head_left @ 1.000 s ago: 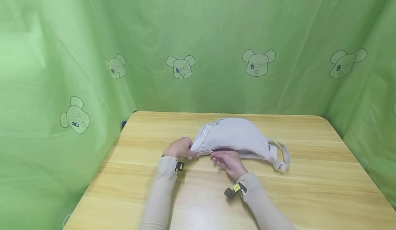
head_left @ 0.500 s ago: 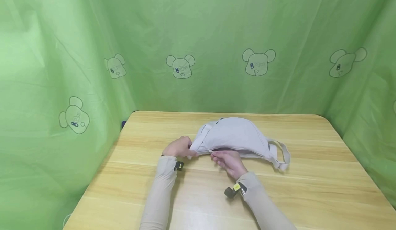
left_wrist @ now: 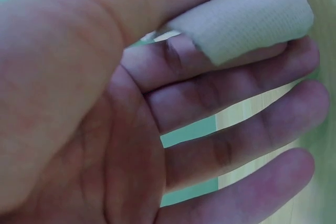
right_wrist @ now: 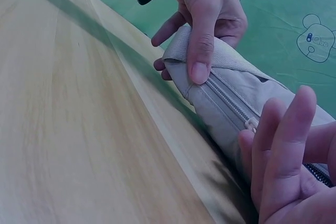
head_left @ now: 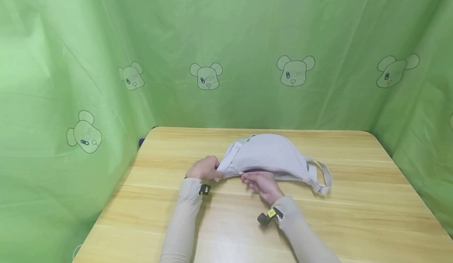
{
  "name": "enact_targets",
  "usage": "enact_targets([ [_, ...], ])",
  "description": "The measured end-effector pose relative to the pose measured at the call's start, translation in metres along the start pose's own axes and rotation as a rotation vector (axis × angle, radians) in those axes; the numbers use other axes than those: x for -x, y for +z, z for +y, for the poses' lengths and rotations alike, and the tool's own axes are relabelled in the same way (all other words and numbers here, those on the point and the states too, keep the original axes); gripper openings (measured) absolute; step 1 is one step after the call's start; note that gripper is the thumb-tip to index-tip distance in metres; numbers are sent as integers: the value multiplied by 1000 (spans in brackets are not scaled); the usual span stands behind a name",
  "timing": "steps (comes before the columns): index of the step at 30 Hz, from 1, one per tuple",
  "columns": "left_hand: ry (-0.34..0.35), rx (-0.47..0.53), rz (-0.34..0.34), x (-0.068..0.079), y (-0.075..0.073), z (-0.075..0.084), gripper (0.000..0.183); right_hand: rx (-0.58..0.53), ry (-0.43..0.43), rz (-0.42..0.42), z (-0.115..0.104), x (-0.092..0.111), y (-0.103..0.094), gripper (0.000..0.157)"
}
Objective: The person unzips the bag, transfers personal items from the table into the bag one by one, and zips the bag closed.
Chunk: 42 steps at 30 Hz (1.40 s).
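Observation:
A pale grey waist bag (head_left: 265, 151) lies on the wooden table, its long zipper (right_wrist: 228, 98) facing the person. My left hand (head_left: 205, 168) pinches the bag's left end, thumb on top beside the zipper and fingers beneath. In the left wrist view, a folded piece of the bag's strap (left_wrist: 252, 22) sits between thumb and index finger. My right hand (head_left: 263, 185) pinches the zipper pull (right_wrist: 251, 124) at the left part of the track. To the right of that pull the zipper gapes, showing a dark inside. The right hand's other fingers are loosely spread.
The bag's looped strap (head_left: 323, 178) trails off its right end onto the wooden table (head_left: 226, 231). Green curtains (head_left: 247, 27) with bear-head drawings hang behind and on both sides. A black wrist camera (head_left: 264, 219) juts from the right sleeve.

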<state>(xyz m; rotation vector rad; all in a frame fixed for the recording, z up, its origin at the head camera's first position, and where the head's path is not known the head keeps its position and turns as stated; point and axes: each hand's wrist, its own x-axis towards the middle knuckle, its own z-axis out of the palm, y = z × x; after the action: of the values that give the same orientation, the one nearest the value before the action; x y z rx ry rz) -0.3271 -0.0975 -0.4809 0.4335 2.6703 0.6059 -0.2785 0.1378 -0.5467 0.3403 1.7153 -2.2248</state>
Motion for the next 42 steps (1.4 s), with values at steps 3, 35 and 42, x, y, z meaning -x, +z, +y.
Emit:
enact_targets([
  [3, -2, 0, 0, 0, 0, 0, 23, -1, 0, -2, -1, 0, 0, 29],
  [35, 23, 5, -4, -3, 0, -5, 23, 17, -4, 16, -2, -2, -6, 32],
  [42, 12, 8, -13, -3, 0, -6, 21, 15, -1, 10, -5, 0, -8, 32],
])
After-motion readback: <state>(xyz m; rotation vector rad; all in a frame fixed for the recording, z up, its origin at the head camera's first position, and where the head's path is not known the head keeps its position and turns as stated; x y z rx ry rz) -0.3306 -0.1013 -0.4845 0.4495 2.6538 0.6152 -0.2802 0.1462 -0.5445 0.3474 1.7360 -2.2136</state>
